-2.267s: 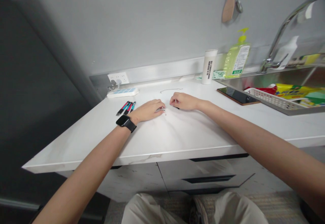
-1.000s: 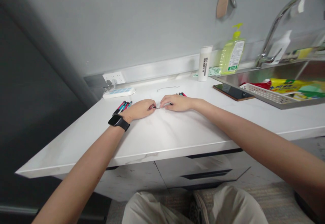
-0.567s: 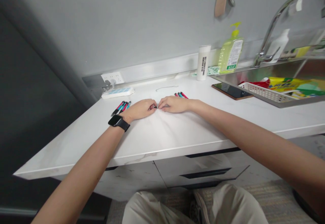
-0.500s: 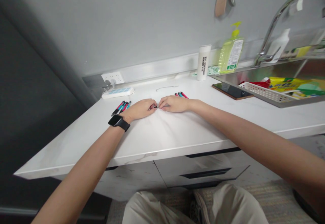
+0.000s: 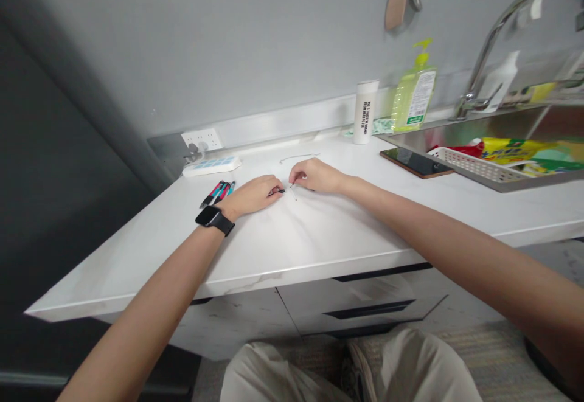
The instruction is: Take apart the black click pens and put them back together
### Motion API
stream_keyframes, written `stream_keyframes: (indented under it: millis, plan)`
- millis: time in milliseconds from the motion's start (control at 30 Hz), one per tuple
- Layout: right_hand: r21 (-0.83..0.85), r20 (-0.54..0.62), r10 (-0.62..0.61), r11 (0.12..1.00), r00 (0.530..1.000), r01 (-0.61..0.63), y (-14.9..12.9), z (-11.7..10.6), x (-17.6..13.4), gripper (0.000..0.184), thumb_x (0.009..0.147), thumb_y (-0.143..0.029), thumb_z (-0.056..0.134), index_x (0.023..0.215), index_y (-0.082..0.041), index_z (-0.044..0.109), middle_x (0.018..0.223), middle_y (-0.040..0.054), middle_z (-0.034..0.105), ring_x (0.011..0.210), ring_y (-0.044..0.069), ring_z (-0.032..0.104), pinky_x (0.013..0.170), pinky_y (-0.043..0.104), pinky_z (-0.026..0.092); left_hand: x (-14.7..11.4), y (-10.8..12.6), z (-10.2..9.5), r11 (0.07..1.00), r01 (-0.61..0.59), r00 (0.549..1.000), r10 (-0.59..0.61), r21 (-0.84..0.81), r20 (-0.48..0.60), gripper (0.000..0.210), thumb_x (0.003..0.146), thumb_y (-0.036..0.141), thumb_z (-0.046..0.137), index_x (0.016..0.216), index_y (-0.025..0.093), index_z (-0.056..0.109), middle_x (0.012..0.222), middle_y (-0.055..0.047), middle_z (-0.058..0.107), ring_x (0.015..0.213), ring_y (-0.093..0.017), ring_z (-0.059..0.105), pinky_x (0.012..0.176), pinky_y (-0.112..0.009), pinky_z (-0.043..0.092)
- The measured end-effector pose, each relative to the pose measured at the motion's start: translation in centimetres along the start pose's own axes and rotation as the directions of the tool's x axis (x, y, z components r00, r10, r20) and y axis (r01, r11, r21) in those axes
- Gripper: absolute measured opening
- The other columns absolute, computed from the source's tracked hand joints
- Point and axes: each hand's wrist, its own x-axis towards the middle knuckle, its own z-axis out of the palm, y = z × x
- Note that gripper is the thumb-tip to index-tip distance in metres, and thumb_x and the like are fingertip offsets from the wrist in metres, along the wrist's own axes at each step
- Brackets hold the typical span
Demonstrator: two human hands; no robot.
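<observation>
My left hand [image 5: 259, 194], with a black watch [image 5: 214, 219] on its wrist, rests on the counter. Its thumb and fingers are closed around a small dark thin piece [image 5: 276, 191], whose tip sticks out to the right; its kind is too small to make out. Just to the right, my right hand [image 5: 317, 177] pinches a tiny item [image 5: 292, 185] at its fingertips that I cannot name. A small gap separates the two hands. On the counter below them lies a tiny dark speck [image 5: 295, 199]. Several pink, blue and black pen-like sticks [image 5: 218, 192] lie beside my left wrist.
A thin wire-like strand [image 5: 298, 157] lies behind my hands. At the back stand a power strip [image 5: 212, 166], a white tumbler [image 5: 365, 113] and a green pump bottle [image 5: 414, 98]. A phone [image 5: 416, 163] lies by the sink [image 5: 502, 186], near a white perforated basket [image 5: 479, 165].
My right hand has drawn away from the left, slightly up and to the right, opening a gap between them. It now hides the pink and blue sticks behind it. My left hand has barely moved.
</observation>
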Motion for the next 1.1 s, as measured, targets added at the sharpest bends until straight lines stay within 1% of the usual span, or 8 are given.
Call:
stream_keyframes:
  millis: [67,133,233,467,667,933,1100]
  plan:
    - [0.038,0.004,0.019,0.999,1.000,-0.020,-0.2,0.0,-0.1,0.022,0.074,-0.002,0.056,0.088,-0.014,0.069,0.082,0.0029,0.071,0.074,0.012,0.064,0.072,0.022,0.046,0.0,0.0,0.0,1.000,-0.021,1.000,0.021,-0.001,-0.015,0.027,0.090,0.033,0.041,0.101,0.017,0.060,0.094,-0.008,0.061,0.089,-0.021,0.057,0.084,-0.034,0.045]
    - [0.067,0.006,0.030,0.997,1.000,-0.030,-0.5,0.0,-0.3,0.025,0.074,-0.002,0.058,0.094,-0.014,0.067,0.082,0.0021,0.072,0.074,0.011,0.064,0.072,0.021,0.046,0.1,-0.1,0.1,1.000,-0.027,0.999,0.027,-0.010,-0.035,0.026,0.091,0.033,0.041,0.100,0.016,0.060,0.096,-0.008,0.060,0.090,-0.020,0.056,0.083,-0.034,0.045]
    - [0.084,-0.008,0.051,0.995,0.999,-0.050,-0.8,-0.2,-0.4,0.028,0.074,-0.003,0.058,0.098,-0.016,0.065,0.081,0.0005,0.072,0.073,0.010,0.064,0.072,0.022,0.045,0.1,0.0,0.1,1.000,-0.017,0.998,0.016,-0.025,-0.053,0.024,0.090,0.032,0.042,0.100,0.017,0.058,0.095,-0.007,0.059,0.088,-0.020,0.056,0.081,-0.033,0.045]
    - [0.126,-0.054,0.047,0.991,0.997,-0.039,-1.1,-0.1,-0.2,0.025,0.073,-0.004,0.058,0.094,-0.016,0.065,0.080,0.0005,0.072,0.074,0.011,0.065,0.074,0.023,0.045,0.2,0.4,-0.1,1.000,-0.019,0.998,0.018,-0.022,-0.052,0.023,0.090,0.034,0.042,0.098,0.018,0.057,0.091,-0.006,0.059,0.086,-0.019,0.056,0.080,-0.033,0.044]
    - [0.122,-0.052,0.043,0.992,0.998,-0.037,-0.8,-0.1,-0.2,0.026,0.073,-0.005,0.058,0.095,-0.017,0.065,0.079,-0.0002,0.072,0.073,0.011,0.065,0.073,0.024,0.045,0.1,0.8,-0.5,1.000,-0.005,0.999,0.005,-0.014,-0.039,0.025,0.090,0.034,0.041,0.100,0.018,0.057,0.093,-0.007,0.060,0.087,-0.020,0.056,0.082,-0.034,0.044]
    - [0.126,-0.041,0.026,0.992,0.999,-0.021,-0.7,0.0,-0.2,0.026,0.073,-0.006,0.059,0.096,-0.017,0.065,0.080,-0.0002,0.071,0.075,0.012,0.065,0.077,0.025,0.045,0.1,0.9,-0.5,1.000,-0.012,0.999,0.011,-0.017,-0.050,0.024,0.089,0.033,0.042,0.099,0.018,0.057,0.092,-0.007,0.061,0.086,-0.020,0.057,0.080,-0.033,0.044]
    - [0.146,-0.044,-0.004,0.989,0.999,0.010,-0.6,0.0,-0.2,0.025,0.074,-0.005,0.056,0.095,-0.015,0.065,0.081,0.0017,0.071,0.076,0.012,0.065,0.076,0.025,0.046,0.1,1.2,-0.7,1.000,-0.005,0.999,0.004,-0.017,-0.047,0.024,0.089,0.033,0.042,0.098,0.017,0.057,0.091,-0.007,0.061,0.085,-0.020,0.057,0.080,-0.033,0.044]
